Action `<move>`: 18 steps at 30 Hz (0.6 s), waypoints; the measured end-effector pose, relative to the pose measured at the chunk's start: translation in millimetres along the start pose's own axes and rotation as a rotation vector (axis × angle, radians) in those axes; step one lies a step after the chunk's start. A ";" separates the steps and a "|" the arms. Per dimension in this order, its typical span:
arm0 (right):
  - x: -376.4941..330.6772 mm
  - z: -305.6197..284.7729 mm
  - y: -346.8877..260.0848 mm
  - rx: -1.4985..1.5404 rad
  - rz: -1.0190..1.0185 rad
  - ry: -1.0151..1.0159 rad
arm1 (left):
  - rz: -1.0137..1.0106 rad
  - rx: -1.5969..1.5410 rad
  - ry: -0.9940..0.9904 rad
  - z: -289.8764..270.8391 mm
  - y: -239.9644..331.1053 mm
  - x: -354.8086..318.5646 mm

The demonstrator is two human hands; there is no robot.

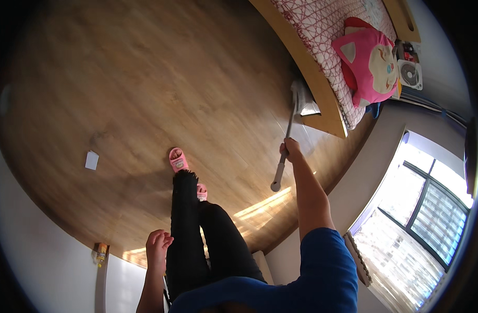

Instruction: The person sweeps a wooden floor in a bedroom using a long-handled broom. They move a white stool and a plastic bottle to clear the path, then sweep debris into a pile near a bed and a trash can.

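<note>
My right hand [291, 148] is closed around the grey handle of a long floor mop [289, 125], below the middle of the picture's height on the right side. The handle's rounded end points back toward me. Its pale grey-white head, blurred, lies on the floor at the bed's wooden edge, partly in shadow. My left hand [158, 245] hangs beside my left thigh with its fingers loosely curled and apart, holding nothing.
A wooden-framed bed [322, 122] stands at the upper right, with a pink plush pillow [372, 62] and a white fan [409, 74] beyond. A white card [92, 160] lies on the wooden floor [145, 78]. Right of me is a bright window [427, 201].
</note>
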State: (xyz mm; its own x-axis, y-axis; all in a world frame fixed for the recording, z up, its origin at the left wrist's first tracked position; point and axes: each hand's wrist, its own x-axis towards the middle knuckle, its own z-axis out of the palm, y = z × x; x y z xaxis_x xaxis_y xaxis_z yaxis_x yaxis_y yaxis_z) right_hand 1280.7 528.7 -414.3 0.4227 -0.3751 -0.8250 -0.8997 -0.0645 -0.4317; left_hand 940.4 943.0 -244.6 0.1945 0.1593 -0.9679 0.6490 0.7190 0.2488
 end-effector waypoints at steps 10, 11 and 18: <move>-111.1 -78.2 -8.8 -0.380 -0.081 0.125 | 0.007 0.070 -0.121 67.9 -26.4 20.3; -101.1 -82.5 -5.6 -0.378 -0.104 0.143 | -0.001 0.058 -0.116 72.7 -30.5 20.7; -8.4 -129.1 7.5 -0.490 -0.193 0.278 | -0.036 -0.012 0.024 83.2 -75.7 13.6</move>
State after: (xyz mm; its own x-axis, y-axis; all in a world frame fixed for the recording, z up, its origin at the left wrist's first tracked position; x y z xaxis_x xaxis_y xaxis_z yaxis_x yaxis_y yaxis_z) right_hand 1256.4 412.0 -363.5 0.5985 -0.5377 -0.5938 -0.7828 -0.5502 -0.2908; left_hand 955.1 834.4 -273.5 0.1534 0.1491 -0.9769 0.6460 0.7329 0.2133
